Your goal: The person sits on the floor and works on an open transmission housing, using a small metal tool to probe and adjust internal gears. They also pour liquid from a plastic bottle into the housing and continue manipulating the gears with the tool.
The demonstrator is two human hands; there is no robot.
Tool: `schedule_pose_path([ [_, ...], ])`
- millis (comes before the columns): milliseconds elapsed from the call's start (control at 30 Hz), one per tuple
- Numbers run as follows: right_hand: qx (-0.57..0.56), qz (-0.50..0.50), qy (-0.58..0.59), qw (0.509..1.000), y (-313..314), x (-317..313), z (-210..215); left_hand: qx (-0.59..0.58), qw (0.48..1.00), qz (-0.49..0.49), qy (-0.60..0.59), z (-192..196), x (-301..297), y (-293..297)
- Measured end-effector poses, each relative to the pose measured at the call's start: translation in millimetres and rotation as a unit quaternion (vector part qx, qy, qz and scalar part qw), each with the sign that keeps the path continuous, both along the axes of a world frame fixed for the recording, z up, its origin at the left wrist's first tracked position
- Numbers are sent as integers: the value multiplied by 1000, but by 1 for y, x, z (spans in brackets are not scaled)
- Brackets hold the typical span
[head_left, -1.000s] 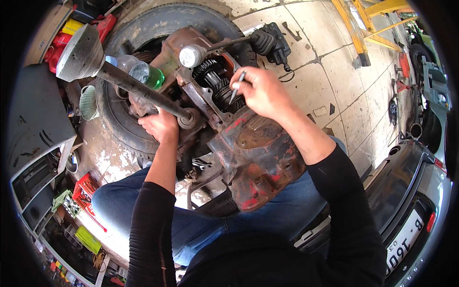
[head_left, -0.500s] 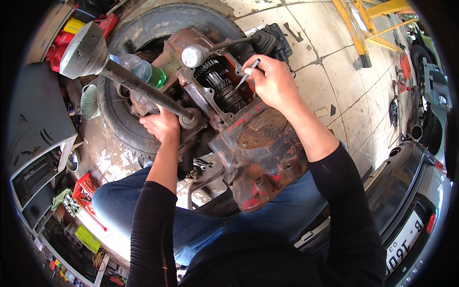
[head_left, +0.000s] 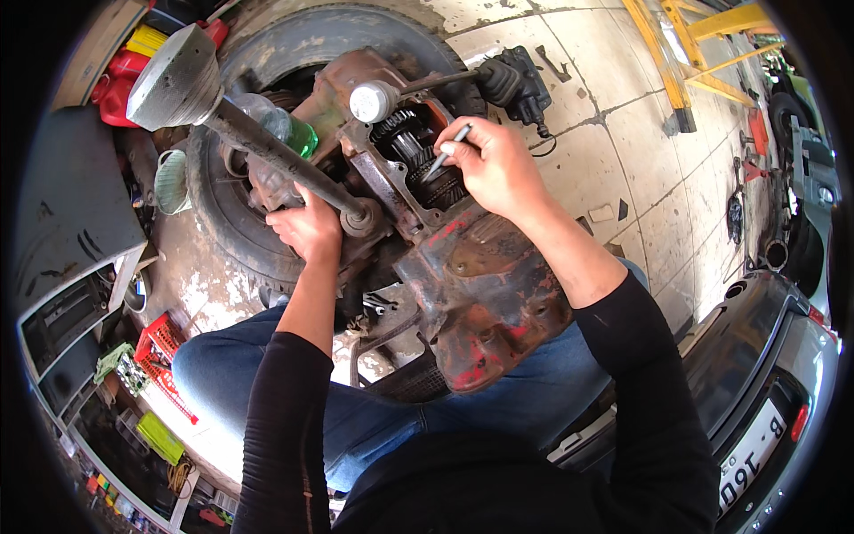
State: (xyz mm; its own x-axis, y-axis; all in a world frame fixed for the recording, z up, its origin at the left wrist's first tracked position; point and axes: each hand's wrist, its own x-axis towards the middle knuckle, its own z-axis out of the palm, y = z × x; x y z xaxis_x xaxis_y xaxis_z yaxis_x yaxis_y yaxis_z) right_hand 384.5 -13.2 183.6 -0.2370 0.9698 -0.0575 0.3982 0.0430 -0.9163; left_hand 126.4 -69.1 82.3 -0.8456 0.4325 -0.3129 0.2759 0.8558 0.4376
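Both hands were busy on the rusty red cast-metal gearbox housing (head_left: 480, 276): the left hand (head_left: 311, 227) wrapped its dark steel shaft (head_left: 267, 151) toward ten o'clock, the right hand (head_left: 494, 165) pinched a thin metal pick (head_left: 445, 158) into the exposed gears (head_left: 418, 147). A slip could jam fingertips against gear teeth.

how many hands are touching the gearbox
2: the left hand grips the dark shaft; the right hand holds a thin tool at the gears.

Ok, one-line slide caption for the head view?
Right hand probes exposed gears with a slim tool; left hand steadies the rusty gearbox.
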Motion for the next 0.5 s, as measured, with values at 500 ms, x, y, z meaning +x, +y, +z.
schedule_pose_path([
  [500,14,-68,35,997,9,6,-16,2,1000,5,7,-1,-1,0],
])
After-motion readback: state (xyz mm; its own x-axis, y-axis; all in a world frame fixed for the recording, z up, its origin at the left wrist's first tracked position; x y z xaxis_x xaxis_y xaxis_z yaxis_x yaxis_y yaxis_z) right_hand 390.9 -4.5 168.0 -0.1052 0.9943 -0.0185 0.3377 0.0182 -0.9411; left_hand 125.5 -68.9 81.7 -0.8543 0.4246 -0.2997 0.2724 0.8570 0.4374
